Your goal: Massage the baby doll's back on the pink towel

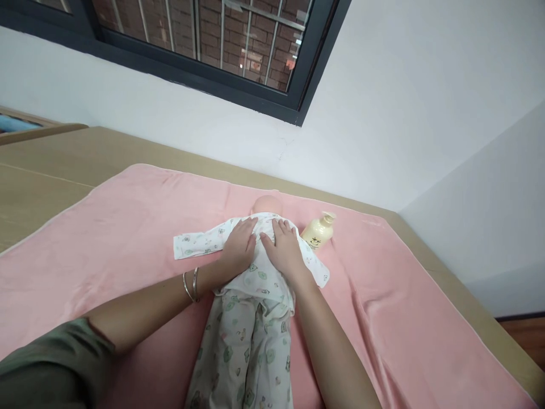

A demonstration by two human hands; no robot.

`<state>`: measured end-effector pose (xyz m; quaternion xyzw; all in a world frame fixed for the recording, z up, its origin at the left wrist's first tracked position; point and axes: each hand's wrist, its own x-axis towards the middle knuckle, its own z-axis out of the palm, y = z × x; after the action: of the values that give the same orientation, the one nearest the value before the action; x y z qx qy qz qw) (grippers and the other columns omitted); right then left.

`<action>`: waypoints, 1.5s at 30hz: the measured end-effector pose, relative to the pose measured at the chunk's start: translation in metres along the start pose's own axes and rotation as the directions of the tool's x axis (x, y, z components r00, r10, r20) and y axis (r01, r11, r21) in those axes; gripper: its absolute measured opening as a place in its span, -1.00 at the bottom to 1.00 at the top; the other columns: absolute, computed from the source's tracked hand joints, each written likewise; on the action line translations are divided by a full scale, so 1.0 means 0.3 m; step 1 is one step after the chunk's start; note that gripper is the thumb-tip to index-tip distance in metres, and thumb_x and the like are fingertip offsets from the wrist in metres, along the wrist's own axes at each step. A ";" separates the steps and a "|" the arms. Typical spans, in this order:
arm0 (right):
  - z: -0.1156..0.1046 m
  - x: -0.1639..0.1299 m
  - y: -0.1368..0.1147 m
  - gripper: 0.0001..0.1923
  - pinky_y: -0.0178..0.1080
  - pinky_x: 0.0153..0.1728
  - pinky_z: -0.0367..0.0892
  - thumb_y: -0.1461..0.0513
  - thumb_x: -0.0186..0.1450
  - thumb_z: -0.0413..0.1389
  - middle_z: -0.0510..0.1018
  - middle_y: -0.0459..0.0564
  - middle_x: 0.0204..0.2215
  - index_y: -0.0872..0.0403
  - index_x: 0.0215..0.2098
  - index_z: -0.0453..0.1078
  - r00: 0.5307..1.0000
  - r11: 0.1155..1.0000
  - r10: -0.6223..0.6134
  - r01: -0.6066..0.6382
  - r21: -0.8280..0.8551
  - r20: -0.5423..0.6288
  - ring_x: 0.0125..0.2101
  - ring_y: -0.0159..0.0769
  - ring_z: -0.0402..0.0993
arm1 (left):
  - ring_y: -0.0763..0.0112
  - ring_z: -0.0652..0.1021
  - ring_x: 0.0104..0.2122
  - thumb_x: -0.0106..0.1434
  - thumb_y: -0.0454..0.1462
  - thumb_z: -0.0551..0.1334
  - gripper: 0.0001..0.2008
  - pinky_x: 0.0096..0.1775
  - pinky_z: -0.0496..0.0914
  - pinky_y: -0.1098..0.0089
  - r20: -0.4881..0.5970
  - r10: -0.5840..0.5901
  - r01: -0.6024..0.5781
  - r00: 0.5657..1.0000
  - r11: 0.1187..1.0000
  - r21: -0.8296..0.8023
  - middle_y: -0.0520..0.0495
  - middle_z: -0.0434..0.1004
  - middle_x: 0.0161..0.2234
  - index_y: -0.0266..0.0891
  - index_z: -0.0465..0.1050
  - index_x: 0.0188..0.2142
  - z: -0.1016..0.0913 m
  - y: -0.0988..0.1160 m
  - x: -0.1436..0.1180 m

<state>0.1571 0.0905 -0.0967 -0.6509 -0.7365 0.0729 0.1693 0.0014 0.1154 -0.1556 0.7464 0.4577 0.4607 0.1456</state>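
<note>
A baby doll lies stretched out on a pink blanket, its smooth round head toward the wall. It wears a white printed top and matching trousers; the sleeves spread out to both sides. My left hand rests flat on the left of the upper torso, fingers stretched toward the head. On the right of the torso, my right hand lies flat too, with its thumb apart. Neither hand grips anything. Whether the doll lies face up or face down I cannot tell.
A pale yellow pump bottle leans or lies on the blanket right of the doll, close to its sleeve. The wooden surface shows around the blanket. Behind it stands a white wall with a dark-framed window.
</note>
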 end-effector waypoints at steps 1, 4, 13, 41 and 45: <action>-0.007 -0.001 0.003 -0.27 0.11 0.40 -0.20 -0.09 0.50 -0.16 0.12 0.28 0.41 0.23 0.44 0.06 1.000 1.000 -0.024 0.024 -0.012 0.010 0.44 0.05 -0.11 | 0.10 0.38 0.29 0.39 -0.25 -0.05 -0.50 0.36 0.16 -0.05 0.020 -0.010 0.010 1.000 1.000 0.018 -0.30 0.42 0.25 -0.34 0.30 0.26 0.003 -0.006 0.006; -0.035 -0.008 -0.006 -0.27 0.06 0.39 -0.10 -0.08 0.51 -0.17 0.13 0.30 0.41 0.24 0.44 0.04 0.996 0.996 -0.065 0.068 -0.055 0.069 0.43 0.05 -0.06 | 0.03 0.32 0.33 0.41 -0.16 -0.04 -0.47 0.36 0.13 -0.08 0.098 -0.069 0.061 0.993 0.994 0.086 -0.37 0.35 0.30 -0.40 0.31 0.25 0.004 -0.026 0.035; -0.060 -0.071 -0.132 -0.43 0.00 0.30 0.12 0.15 0.54 -0.21 0.28 0.41 0.31 0.32 0.39 0.12 0.995 0.982 0.017 0.002 -0.190 0.094 0.36 0.03 0.15 | -0.04 0.38 0.27 0.42 -0.11 -0.09 -0.40 0.30 0.23 -0.04 0.232 -0.036 -0.024 0.972 0.968 0.250 -0.48 0.38 0.25 -0.53 0.32 0.22 -0.032 -0.034 0.084; -0.039 0.007 0.000 -0.43 -0.05 0.34 0.03 0.10 0.51 -0.16 0.26 0.21 0.36 0.24 0.37 0.17 0.999 0.999 -0.017 0.015 0.045 0.039 0.39 -0.04 0.06 | -0.15 0.39 0.22 0.38 -0.24 -0.01 -0.55 0.25 0.30 -0.11 0.190 0.093 -0.158 0.977 0.918 0.363 -0.51 0.44 0.14 -0.50 0.40 0.10 -0.054 0.106 -0.026; -0.029 0.003 -0.017 -0.41 -0.01 0.37 -0.04 0.13 0.51 -0.18 0.24 0.25 0.37 0.31 0.39 0.12 1.000 1.000 0.000 0.000 -0.008 0.029 0.39 -0.01 0.05 | -0.10 0.42 0.20 0.38 -0.24 0.01 -0.61 0.25 0.32 -0.09 0.203 0.073 -0.138 0.976 0.935 0.328 -0.44 0.48 0.11 -0.39 0.46 0.03 -0.068 0.118 -0.015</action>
<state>0.1553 0.0897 -0.0868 -0.6503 -0.7392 0.0791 0.1561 0.0034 0.0885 -0.1245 0.8239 0.4737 0.3095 0.0321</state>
